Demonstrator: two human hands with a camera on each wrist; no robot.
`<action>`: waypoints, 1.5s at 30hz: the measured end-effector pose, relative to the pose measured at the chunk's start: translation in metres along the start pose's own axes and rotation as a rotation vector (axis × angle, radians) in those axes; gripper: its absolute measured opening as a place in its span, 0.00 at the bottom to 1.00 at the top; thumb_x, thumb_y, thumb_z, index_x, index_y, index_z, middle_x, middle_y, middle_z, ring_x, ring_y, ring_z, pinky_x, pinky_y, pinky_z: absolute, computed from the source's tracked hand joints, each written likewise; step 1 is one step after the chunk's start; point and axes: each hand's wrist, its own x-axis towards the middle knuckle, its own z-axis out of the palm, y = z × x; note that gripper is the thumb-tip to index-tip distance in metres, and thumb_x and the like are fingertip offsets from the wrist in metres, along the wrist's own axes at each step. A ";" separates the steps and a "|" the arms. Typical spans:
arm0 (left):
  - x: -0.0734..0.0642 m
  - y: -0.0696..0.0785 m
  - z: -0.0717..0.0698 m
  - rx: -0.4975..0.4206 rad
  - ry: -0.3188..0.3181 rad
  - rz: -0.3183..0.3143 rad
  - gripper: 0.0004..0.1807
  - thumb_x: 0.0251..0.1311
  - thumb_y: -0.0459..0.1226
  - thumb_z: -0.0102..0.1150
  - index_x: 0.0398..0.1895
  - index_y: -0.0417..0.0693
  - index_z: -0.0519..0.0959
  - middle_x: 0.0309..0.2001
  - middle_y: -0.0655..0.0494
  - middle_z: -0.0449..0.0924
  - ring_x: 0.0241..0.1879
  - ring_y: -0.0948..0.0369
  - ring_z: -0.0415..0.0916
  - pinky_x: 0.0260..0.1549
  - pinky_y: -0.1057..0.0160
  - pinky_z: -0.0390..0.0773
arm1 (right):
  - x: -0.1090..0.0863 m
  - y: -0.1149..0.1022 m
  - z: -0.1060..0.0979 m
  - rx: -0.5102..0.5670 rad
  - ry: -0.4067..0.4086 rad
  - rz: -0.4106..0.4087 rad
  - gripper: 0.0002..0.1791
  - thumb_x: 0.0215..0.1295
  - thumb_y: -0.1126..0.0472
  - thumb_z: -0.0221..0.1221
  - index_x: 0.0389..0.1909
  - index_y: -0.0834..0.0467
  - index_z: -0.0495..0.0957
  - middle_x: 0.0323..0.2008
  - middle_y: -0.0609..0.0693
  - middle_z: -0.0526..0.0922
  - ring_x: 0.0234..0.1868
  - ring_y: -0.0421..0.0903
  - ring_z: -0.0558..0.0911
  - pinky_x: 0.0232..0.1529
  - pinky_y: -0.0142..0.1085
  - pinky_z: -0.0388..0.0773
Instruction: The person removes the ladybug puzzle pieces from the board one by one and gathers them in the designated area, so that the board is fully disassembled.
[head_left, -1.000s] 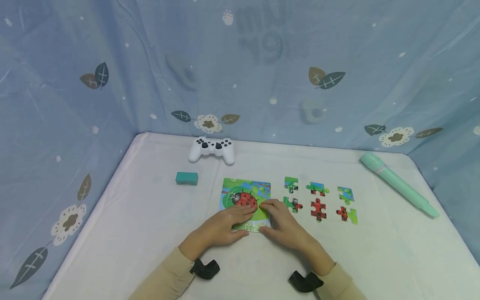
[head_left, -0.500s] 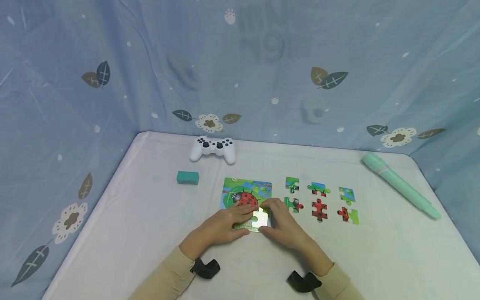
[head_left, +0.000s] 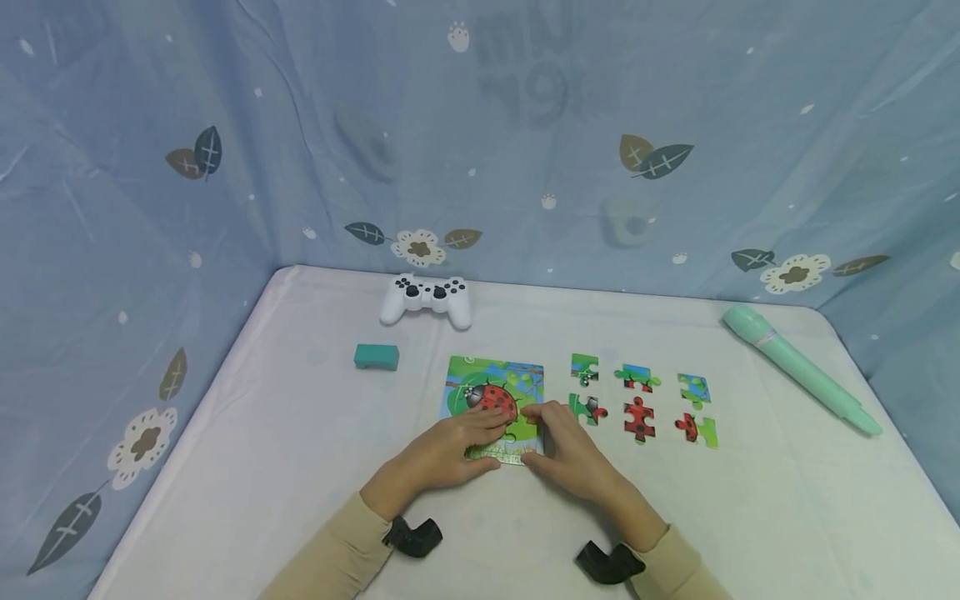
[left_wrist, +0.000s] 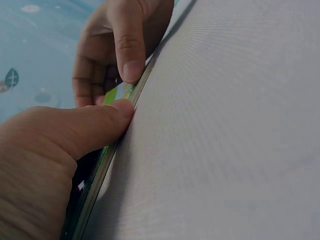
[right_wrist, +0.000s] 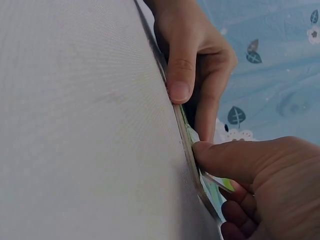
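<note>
A square ladybug jigsaw puzzle (head_left: 504,369) lies flat on the white cloth, its near part covered by both hands. My left hand (head_left: 450,454) rests on its lower left, fingers straight across the picture and thumb at the near edge. At the lower right corner, my right hand (head_left: 573,457) pinches a green puzzle piece (head_left: 528,433) between thumb and fingers. That piece looks slightly tilted above the board in the right wrist view, where its edge (right_wrist: 222,185) shows beside the thumb. Several loose puzzle pieces (head_left: 638,419) lie in two rows to the right.
A white game controller (head_left: 426,298) lies at the back, with a teal block (head_left: 377,357) in front of it. Toward the right edge of the table (head_left: 795,500) rests a mint-green microphone-shaped object (head_left: 798,367). Blue patterned cloth (head_left: 525,125) stands behind and at the sides.
The piece under my right hand flashed white with glare half a second ago and now shows green, its tilt changed. Both hands stay nearly in place; the loose pieces have not moved.
</note>
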 end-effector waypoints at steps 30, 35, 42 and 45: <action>0.001 0.002 -0.002 -0.020 0.002 -0.010 0.30 0.62 0.49 0.58 0.64 0.45 0.70 0.68 0.57 0.65 0.69 0.60 0.60 0.70 0.60 0.59 | -0.034 0.023 -0.064 -0.069 0.115 -0.062 0.32 0.49 0.67 0.70 0.58 0.61 0.73 0.47 0.45 0.77 0.42 0.40 0.75 0.41 0.38 0.80; 0.000 0.003 -0.002 -0.033 -0.005 -0.025 0.30 0.62 0.49 0.58 0.64 0.46 0.70 0.68 0.58 0.65 0.69 0.61 0.60 0.70 0.60 0.59 | -0.058 0.041 -0.082 -0.126 0.149 -0.044 0.33 0.46 0.69 0.71 0.58 0.59 0.74 0.46 0.44 0.77 0.41 0.36 0.74 0.42 0.26 0.76; -0.001 0.002 -0.002 -0.033 -0.005 -0.025 0.30 0.62 0.49 0.58 0.65 0.46 0.69 0.68 0.57 0.65 0.69 0.60 0.59 0.70 0.60 0.59 | -0.097 0.063 -0.107 -0.157 0.156 0.042 0.33 0.45 0.65 0.72 0.57 0.58 0.75 0.45 0.42 0.77 0.43 0.27 0.72 0.45 0.11 0.63; -0.001 0.002 -0.002 -0.039 -0.010 -0.030 0.31 0.62 0.49 0.58 0.65 0.47 0.69 0.69 0.58 0.64 0.70 0.60 0.59 0.69 0.60 0.60 | -0.113 0.072 -0.116 -0.139 0.159 0.076 0.33 0.45 0.66 0.72 0.56 0.59 0.75 0.45 0.41 0.76 0.44 0.24 0.71 0.46 0.09 0.62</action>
